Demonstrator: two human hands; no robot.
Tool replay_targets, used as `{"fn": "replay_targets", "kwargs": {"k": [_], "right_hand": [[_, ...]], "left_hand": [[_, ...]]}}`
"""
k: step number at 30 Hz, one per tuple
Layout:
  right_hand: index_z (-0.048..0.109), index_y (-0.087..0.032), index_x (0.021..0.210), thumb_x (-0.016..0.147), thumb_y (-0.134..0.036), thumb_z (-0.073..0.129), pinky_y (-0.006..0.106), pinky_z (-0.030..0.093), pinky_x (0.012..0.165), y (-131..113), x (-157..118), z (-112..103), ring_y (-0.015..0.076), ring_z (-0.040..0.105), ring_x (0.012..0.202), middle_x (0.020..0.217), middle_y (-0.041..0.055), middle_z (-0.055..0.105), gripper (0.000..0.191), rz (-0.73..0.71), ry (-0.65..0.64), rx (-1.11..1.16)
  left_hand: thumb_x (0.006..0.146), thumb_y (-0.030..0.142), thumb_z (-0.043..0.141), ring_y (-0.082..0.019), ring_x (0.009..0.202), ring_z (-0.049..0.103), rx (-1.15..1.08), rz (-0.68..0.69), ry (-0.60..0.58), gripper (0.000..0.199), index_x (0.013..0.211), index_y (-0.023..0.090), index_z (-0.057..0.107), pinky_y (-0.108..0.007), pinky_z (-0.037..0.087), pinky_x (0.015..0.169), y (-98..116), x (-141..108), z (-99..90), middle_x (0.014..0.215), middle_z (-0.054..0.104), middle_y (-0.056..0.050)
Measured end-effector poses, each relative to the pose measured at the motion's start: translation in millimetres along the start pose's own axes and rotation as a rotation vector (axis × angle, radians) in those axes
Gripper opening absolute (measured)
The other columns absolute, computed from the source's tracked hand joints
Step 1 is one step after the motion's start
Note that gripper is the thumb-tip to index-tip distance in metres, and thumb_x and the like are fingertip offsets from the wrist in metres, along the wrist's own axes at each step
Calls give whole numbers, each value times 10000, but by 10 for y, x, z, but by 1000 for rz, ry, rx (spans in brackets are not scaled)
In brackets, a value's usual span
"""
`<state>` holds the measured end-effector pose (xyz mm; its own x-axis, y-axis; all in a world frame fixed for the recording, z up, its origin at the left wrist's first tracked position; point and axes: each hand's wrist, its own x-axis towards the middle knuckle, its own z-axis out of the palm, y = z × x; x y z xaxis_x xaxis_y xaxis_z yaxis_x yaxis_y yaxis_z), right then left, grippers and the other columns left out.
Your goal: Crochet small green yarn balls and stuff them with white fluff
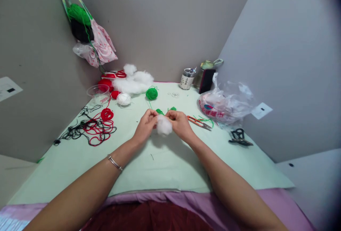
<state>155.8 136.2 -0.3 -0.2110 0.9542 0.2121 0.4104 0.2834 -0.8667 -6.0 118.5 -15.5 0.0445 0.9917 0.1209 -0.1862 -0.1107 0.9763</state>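
Observation:
Over the middle of the table, my left hand (146,126) and my right hand (181,125) meet with fingers closed in a pinch. Between them is a tuft of white fibre stuffing (164,125), gripped at its upper sides. Just behind the tuft, partly covered by it and my fingers, show small green yarn pieces (160,111); whether my fingertips hold these too is hidden. A ball of green yarn (151,93) lies beyond, its strand running toward my hands. Right of my right hand rest orange-handled thread snips (199,122).
Tangled black yarn (77,128) and red yarn (107,114) lie left. Behind are a stuffing heap (134,81), white yarn ball (124,99) and clear tub (99,94). A pen can (187,79), phone (207,81), plastic bag (226,105) and black clips (239,138) occupy the right.

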Motion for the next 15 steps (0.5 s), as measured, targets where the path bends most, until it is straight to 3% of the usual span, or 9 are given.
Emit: {"fn": "replay_targets", "kwargs": {"k": [3, 7, 11, 15], "right_hand": [[524, -222, 636, 831, -386, 645, 278, 257, 572, -49, -30, -23, 137, 376, 594, 572, -41, 442, 282, -12, 42, -58], [520, -228, 679, 864, -339, 587, 282, 277, 595, -112, -62, -45, 144, 401, 602, 599, -42, 464, 226, -62, -19, -81], [550, -229, 738, 879, -275, 527, 273, 309, 622, -154, -103, -15, 146, 441, 623, 646, -39, 513, 150, -114, -106, -74], [531, -231, 709, 831, -256, 572, 264, 283, 592, -159, -123, 62, 136, 395, 593, 604, -56, 467, 130, -95, -97, -72]], "left_hand": [[786, 409, 768, -111, 638, 514, -5, -22, -37, 298, 837, 205, 557, -226, 439, 597, 36, 11, -14, 762, 555, 38], [701, 368, 828, -98, 604, 486, 12, -23, -55, 347, 811, 199, 546, -219, 405, 565, 41, 69, -64, 740, 554, 43], [704, 287, 785, -100, 619, 482, 36, 16, 21, 313, 809, 219, 498, -210, 383, 573, 0, 101, -67, 738, 542, 55], [714, 220, 741, -99, 614, 451, 54, 35, 91, 278, 799, 228, 477, -205, 360, 578, -15, 71, -31, 702, 483, 74]]}}
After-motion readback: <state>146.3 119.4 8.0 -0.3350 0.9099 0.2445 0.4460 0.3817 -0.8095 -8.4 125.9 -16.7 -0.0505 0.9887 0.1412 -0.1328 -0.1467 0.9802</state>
